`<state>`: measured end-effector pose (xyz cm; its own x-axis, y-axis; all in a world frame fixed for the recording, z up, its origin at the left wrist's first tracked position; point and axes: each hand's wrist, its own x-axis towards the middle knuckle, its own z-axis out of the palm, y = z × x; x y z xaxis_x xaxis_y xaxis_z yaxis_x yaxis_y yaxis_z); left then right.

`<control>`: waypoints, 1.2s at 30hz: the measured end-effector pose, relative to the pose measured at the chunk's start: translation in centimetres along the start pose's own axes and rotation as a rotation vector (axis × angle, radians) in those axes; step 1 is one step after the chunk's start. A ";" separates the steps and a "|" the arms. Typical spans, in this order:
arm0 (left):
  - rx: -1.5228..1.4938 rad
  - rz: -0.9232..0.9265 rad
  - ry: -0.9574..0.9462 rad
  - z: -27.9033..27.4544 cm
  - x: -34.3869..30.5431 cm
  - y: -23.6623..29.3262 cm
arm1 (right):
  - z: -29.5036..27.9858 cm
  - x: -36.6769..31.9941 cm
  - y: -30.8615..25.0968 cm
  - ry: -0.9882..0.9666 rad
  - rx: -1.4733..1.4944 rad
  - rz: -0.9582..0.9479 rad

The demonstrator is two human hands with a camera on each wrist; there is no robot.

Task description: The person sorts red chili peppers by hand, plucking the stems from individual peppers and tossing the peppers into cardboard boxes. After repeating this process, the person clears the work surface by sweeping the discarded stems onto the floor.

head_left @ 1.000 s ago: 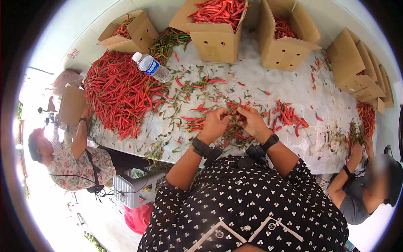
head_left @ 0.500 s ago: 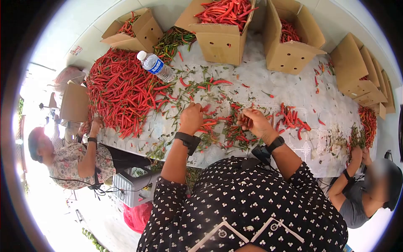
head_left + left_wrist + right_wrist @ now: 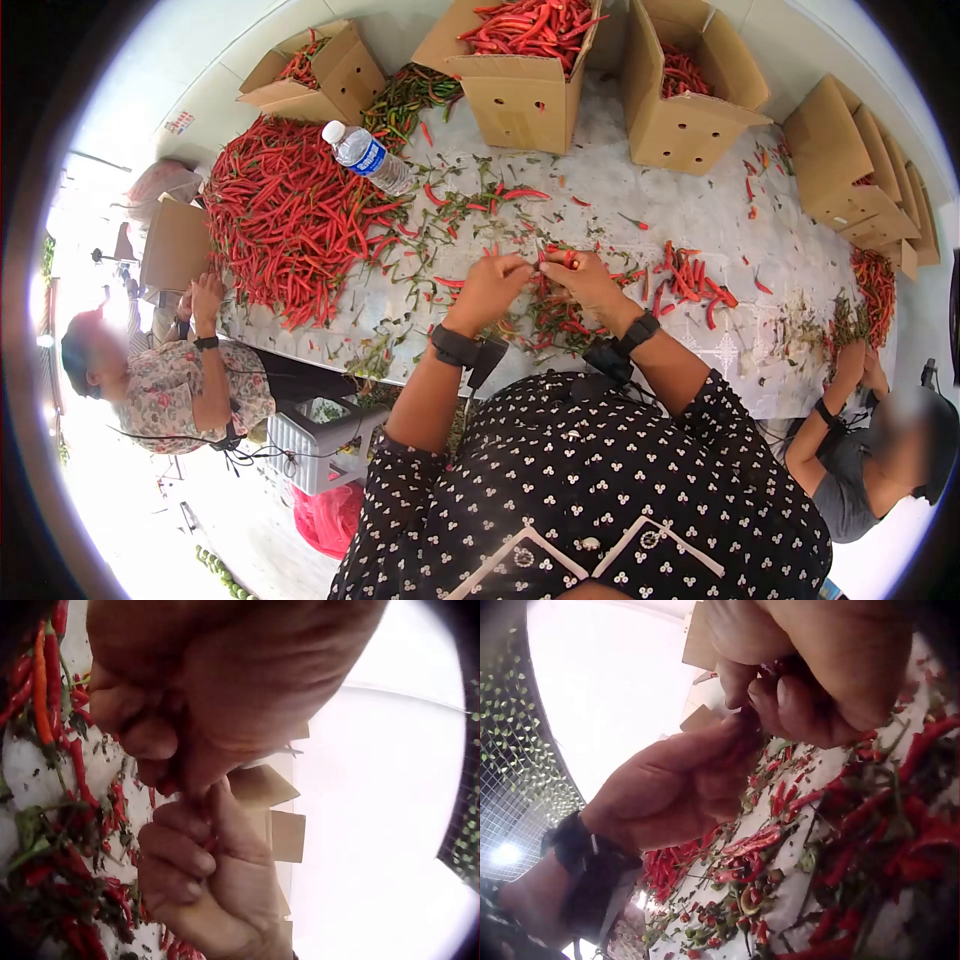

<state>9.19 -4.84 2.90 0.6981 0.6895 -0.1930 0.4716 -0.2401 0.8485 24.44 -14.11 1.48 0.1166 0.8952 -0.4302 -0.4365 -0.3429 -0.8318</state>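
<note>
Bottle label: blue band on the water bottle [image 3: 366, 157] at 11 o'clock, print too small to read
Table sticker: white sticker [image 3: 176, 122] at 10 o'clock, red marks illegible

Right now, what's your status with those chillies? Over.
Left hand and right hand together, pinching a red chilli. Loose chillies and stems scattered beneath. Nothing blocking.

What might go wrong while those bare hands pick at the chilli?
1. The left hand and right hand pinch a red chilli bare, so its juice may sting skin or eyes.
2. The water bottle lies on its side by the chilli heap and might roll.
3. Stems near the table edge may drop off.
</note>
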 end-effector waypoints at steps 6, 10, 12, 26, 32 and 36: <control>-0.113 -0.026 0.042 0.1 0.4 0.8 | -0.1 -0.1 0.1 0.005 -0.474 -0.199; 0.100 0.248 0.215 0.8 -0.1 1.4 | 0.0 0.1 0.1 0.041 -0.598 -0.167; 0.300 0.487 0.301 0.8 0.0 1.7 | 0.0 0.3 0.0 0.054 -0.638 -0.136; 0.799 0.034 0.135 -4.7 -2.2 -5.2 | -1.8 -0.8 -0.1 -0.101 0.243 0.106; 0.394 -0.087 0.121 -4.0 -1.9 -4.4 | -0.9 0.0 1.2 -0.120 0.040 0.095; -0.435 -0.134 0.003 -2.0 -1.6 -2.2 | 0.8 0.3 0.7 -0.123 0.005 0.081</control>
<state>5.98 -4.00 2.35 0.6447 0.6970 -0.3140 0.2865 0.1605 0.9445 23.43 -13.82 1.09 -0.0290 0.8927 -0.4497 -0.4445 -0.4145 -0.7941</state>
